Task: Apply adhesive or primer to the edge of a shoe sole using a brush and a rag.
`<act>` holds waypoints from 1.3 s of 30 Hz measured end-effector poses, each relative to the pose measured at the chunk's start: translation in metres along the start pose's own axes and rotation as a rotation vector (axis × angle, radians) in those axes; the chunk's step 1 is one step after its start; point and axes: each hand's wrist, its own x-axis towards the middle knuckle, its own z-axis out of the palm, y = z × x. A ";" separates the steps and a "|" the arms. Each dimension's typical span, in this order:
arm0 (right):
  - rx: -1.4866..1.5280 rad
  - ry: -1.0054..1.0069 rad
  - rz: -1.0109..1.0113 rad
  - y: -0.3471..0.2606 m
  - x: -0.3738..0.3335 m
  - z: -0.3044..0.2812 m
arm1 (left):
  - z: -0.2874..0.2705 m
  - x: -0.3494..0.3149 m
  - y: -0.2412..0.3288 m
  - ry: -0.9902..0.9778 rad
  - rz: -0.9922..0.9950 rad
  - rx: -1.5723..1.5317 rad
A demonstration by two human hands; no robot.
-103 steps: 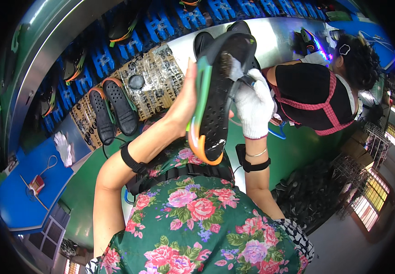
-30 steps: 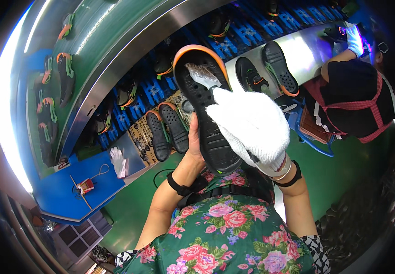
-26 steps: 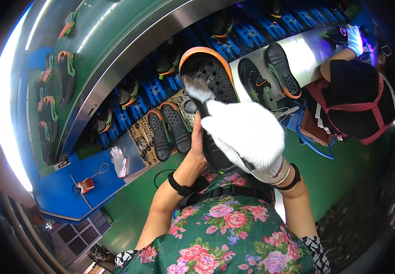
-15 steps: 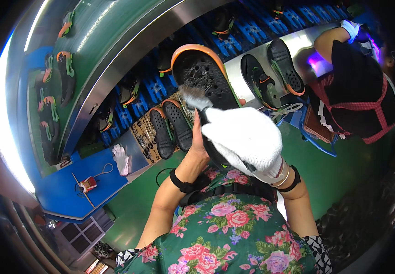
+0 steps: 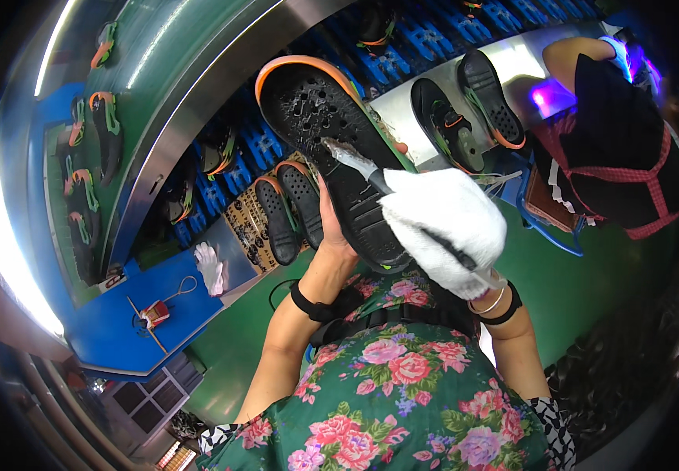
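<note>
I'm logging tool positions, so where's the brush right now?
In the head view, above centre, the brush is in the gloved right hand, its bristles over the black shoe sole held in the left hand.

The held shoe [image 5: 361, 208] is at centre, between the left hand [image 5: 334, 226] at its left edge and the right hand [image 5: 445, 224] on its right. The brush [image 5: 355, 160] extends from the right hand over the shoe. Left: one pair of shoes [image 5: 278, 224] on the taped sheet [image 5: 243, 229]; farther left, the glove [image 5: 209, 268], near the side table [image 5: 112, 334]. Right: a second pair [image 5: 490, 102] on the metal ledge [image 5: 396, 107].
</note>
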 end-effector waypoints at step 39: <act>-0.067 0.162 0.148 -0.006 -0.022 0.002 | 0.038 0.007 -0.001 0.283 0.025 0.514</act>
